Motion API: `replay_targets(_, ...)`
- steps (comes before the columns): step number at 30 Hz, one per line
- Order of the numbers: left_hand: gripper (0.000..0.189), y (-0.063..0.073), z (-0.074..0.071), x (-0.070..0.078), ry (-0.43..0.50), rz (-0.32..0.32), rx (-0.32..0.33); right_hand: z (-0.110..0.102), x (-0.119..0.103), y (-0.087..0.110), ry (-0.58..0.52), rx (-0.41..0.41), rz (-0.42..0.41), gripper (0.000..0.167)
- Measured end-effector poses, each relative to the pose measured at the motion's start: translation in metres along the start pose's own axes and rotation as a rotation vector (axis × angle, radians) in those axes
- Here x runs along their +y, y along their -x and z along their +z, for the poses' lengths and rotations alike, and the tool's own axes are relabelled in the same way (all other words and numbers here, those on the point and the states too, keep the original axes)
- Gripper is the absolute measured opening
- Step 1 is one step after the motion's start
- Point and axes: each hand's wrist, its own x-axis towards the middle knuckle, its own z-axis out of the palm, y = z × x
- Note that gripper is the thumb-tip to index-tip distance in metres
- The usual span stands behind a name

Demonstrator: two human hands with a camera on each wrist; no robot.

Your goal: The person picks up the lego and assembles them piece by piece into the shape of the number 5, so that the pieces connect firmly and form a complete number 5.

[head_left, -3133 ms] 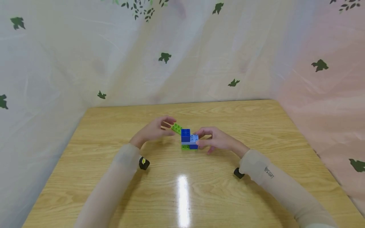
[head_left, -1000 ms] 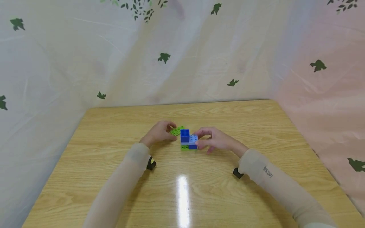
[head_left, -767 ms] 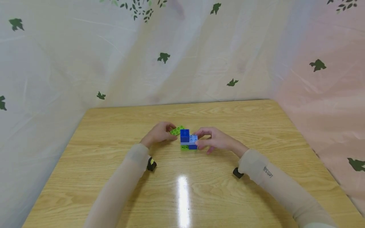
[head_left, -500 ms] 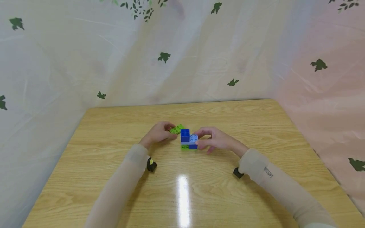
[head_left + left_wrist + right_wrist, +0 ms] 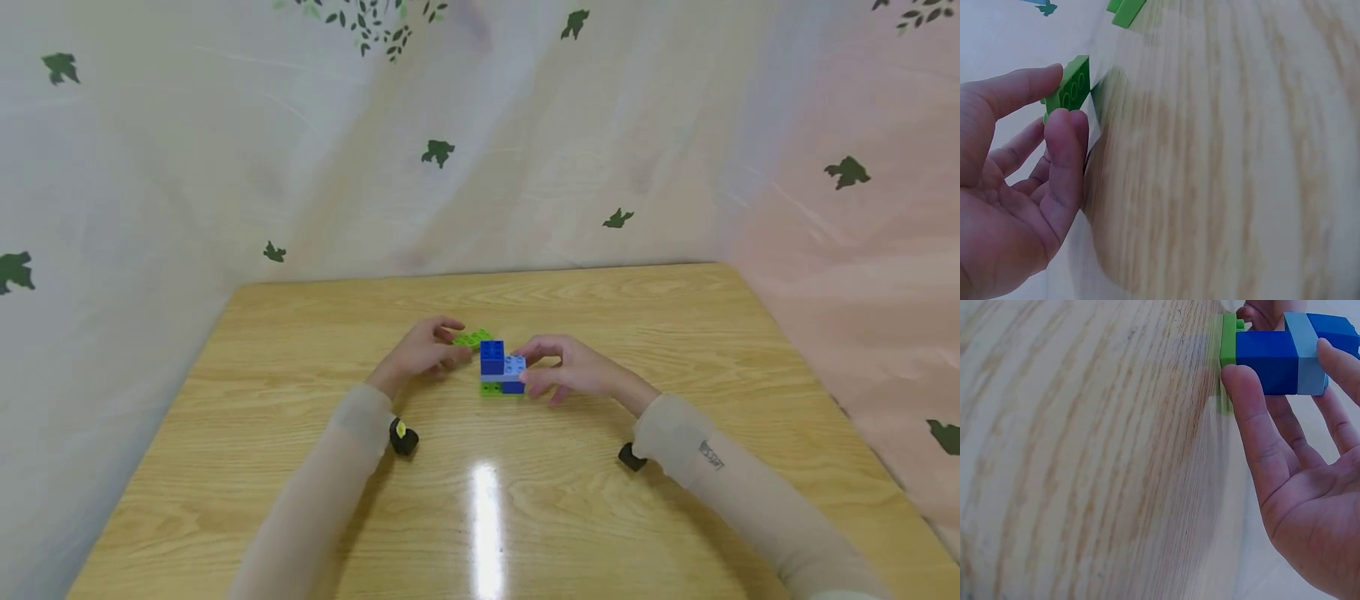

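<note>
My left hand (image 5: 423, 347) pinches a light green toy brick plate (image 5: 474, 338) by its left end, between thumb and fingers. In the left wrist view, the green plate (image 5: 1074, 87) is tilted with its hollow underside showing, apparently off the table. In front and to the right stands a small brick stack: a green base plate (image 5: 1229, 344), a dark blue brick (image 5: 1266, 360), a light blue plate (image 5: 1307, 362) and another dark blue brick (image 5: 492, 358) at its upper left. My right hand (image 5: 576, 367) holds the stack's right side, thumb and fingers spread along it.
The wooden table (image 5: 420, 500) is glossy and carries a bright light reflection in front of the stack. Pale cloth (image 5: 330, 150) with leaf and bird prints hangs behind the table and along both sides. Each sleeve's wrist bears a small black camera (image 5: 403, 437).
My left hand has moved right, taken hold of the green plate and turned it on the table; the plate now tilts more. My right hand and the stack have stayed in place.
</note>
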Motion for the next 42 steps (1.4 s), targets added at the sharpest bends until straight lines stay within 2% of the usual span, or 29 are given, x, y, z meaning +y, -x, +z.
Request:
replay_targets(4, 0.057, 0.002, 0.005, 0.002, 0.036, 0.005, 0.022, 0.0, 0.001, 0.001, 0.001, -0.001, 0.005, 0.042)
replay_targets(7, 0.058, 0.004, 0.006, 0.004, 0.047, 0.035, 0.055, 0.0, 0.001, 0.002, -0.001, 0.002, 0.012, 0.042)
replay_targets(11, 0.058, 0.009, 0.006, 0.011, 0.088, 0.101, 0.094, -0.001, 0.0, 0.002, -0.002, 0.005, 0.018, 0.043)
replay_targets(16, 0.054, 0.022, 0.007, 0.024, 0.157, 0.201, 0.119, -0.001, 0.002, 0.002, 0.001, 0.005, 0.013, 0.042)
replay_targets(20, 0.048, 0.032, 0.009, 0.034, 0.181, 0.282, 0.092, -0.001, 0.001, 0.002, 0.002, 0.009, 0.018, 0.043)
replay_targets(26, 0.039, 0.044, 0.013, 0.044, 0.188, 0.369, -0.008, 0.0, 0.002, 0.001, -0.007, 0.009, 0.02, 0.041)
replay_targets(31, 0.037, 0.048, 0.015, 0.046, 0.165, 0.405, -0.054, 0.0, 0.002, 0.001, -0.01, 0.01, 0.018, 0.039)
replay_targets(42, 0.037, 0.05, 0.017, 0.039, 0.127, 0.438, -0.082, 0.001, 0.0, 0.001, -0.01, 0.02, 0.028, 0.033)
